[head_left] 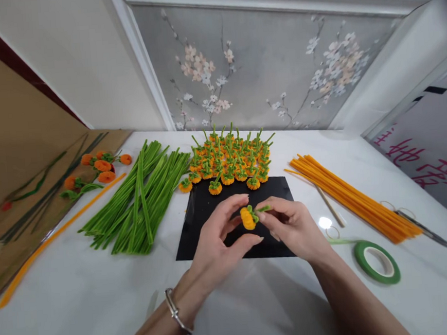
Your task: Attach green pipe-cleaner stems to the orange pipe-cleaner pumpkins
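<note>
A small orange pipe-cleaner pumpkin (247,219) with green leaves and a stem hangs sideways above the black mat (279,184). My right hand (292,224) pinches its green stem between thumb and fingers. Around the orange body, my left hand (221,232) curves with thumb and fingers apart, and it appears not to grip it. Just behind the mat, many similar finished pumpkins (226,159) stand in close rows, stems pointing up; the front ones sit on the mat's far edge.
Green pipe cleaners (141,205) lie piled at left, near a single long orange one (58,234). Orange pipe cleaners (353,198), a thin stick (330,206), scissors (425,229) and a green tape roll (377,262) lie at right. Orange flowers (103,166) rest on brown paper at far left.
</note>
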`<state>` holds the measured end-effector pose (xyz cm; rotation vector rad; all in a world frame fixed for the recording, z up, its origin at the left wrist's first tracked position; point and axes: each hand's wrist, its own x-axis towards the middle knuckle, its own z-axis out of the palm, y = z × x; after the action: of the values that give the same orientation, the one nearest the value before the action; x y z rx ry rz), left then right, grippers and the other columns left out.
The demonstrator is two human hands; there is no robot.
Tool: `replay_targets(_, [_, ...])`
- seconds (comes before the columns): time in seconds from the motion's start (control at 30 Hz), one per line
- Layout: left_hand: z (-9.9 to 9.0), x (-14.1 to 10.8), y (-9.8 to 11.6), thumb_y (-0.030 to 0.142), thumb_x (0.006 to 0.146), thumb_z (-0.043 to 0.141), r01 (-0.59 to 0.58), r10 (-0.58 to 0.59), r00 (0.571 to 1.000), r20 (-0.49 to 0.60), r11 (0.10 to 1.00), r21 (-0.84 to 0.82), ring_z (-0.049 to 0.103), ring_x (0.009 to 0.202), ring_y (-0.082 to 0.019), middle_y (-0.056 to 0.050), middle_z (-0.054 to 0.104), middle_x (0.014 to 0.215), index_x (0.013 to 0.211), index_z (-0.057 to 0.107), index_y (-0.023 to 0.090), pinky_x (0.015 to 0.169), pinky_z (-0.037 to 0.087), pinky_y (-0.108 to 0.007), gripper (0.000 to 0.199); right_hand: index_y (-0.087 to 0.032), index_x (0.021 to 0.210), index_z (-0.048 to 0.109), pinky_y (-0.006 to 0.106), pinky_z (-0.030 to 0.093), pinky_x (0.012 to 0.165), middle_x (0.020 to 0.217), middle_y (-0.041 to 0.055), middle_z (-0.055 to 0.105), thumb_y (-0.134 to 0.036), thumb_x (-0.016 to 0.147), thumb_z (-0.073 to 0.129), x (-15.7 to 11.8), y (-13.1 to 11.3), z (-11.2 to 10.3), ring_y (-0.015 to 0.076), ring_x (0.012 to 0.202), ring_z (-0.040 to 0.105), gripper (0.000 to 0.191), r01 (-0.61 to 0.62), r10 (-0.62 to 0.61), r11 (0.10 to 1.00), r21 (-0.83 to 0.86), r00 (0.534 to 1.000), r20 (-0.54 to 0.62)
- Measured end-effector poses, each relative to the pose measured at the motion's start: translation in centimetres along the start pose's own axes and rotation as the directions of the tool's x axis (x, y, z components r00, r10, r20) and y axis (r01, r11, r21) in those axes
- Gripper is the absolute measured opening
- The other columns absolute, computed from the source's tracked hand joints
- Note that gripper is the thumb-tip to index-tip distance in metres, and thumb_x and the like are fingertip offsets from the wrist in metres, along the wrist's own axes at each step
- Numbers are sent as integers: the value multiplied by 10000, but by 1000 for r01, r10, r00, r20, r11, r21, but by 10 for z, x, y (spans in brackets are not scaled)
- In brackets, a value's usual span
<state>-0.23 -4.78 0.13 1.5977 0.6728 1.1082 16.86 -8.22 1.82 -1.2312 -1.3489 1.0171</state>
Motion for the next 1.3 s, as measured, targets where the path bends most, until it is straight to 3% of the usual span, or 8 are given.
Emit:
replay_targets(0.07, [-1, 2, 4, 366, 798, 694, 223, -221, 975, 36, 952, -211, 634, 1059, -224, -83, 599, 1222, 1243, 538, 279, 821, 592, -350, 480, -182, 822, 716, 236, 421, 562, 775, 33, 617, -233, 856, 602, 1, 0, 0, 114, 625, 531, 129, 116, -118, 986, -117, 993, -9])
replay_targets(0.13, [-3, 3, 6, 417, 837, 636, 424, -399, 905, 143, 849, -315, 677, 878, -187, -67, 649, 1030, 1172, 587, 239, 716, 604, -320, 383, -197, 833, 718, 251, 457, 651, 817, 43, 637, -182, 868, 577, 0, 1, 1, 140, 724, 581, 146, 183, -184, 968, -171, 983, 7])
replay_targets(0.23, [-4, 5, 7, 368, 825, 663, 540, -495, 842, 216, 765, -352, 675, 762, -143, -35, 647, 874, 1084, 640, 204, 696, 594, -276, 307, -202, 856, 710, 258, 473, 683, 852, 50, 645, -161, 879, 557, 0, 2, 3, 149, 759, 601, 160, 201, -203, 956, -214, 979, 9])
replay_targets(0.47, [1, 5, 3, 196, 735, 726, 259, -259, 966, -14, 966, -8, 659, 846, -158, -38, 705, 962, 1012, 697, 197, 783, 577, -288, 279, -198, 847, 667, 259, 480, 663, 849, 46, 643, -155, 877, 547, -3, -1, 7, 150, 743, 601, 131, 188, -223, 915, -357, 973, -59])
replay_targets(0.77, [-1, 4, 2, 182, 745, 717, 158, -152, 986, -64, 983, 94, 676, 843, -153, -23, 725, 968, 1008, 704, 213, 778, 575, -270, 265, -212, 835, 661, 279, 494, 652, 844, 58, 661, -145, 889, 502, -6, -3, 13, 161, 745, 620, 182, 286, -386, 846, -450, 911, -146])
replay_targets(0.93, [0, 2, 3, 220, 753, 731, 56, -42, 996, -78, 981, 188, 675, 881, -160, -31, 719, 1004, 1010, 706, 219, 766, 576, -251, 258, -184, 793, 669, 238, 379, 490, 736, 21, 606, -222, 854, 574, -6, -5, 11, 104, 554, 484, 120, 116, -145, 960, -254, 984, -101])
replay_targets(1.07, [1, -2, 1, 220, 782, 710, -11, 37, 996, -76, 949, 316, 686, 888, -155, -23, 718, 1043, 1080, 668, 240, 798, 582, -258, 301, -165, 762, 676, 237, 380, 511, 665, 12, 587, -299, 814, 607, -5, -8, 12, 114, 573, 482, 159, -45, 42, 998, -34, 995, -91])
replay_targets(1.3, [-3, -3, 0, 89, 878, 548, -354, 380, 921, 89, 716, 601, 670, 973, -161, -48, 708, 1075, 1228, 565, 255, 883, 573, -321, 388, -163, 686, 649, 221, 386, 513, 599, -16, 551, -364, 768, 646, -4, -5, 20, 92, 537, 443, 217, -183, 204, 964, 192, 974, -96])
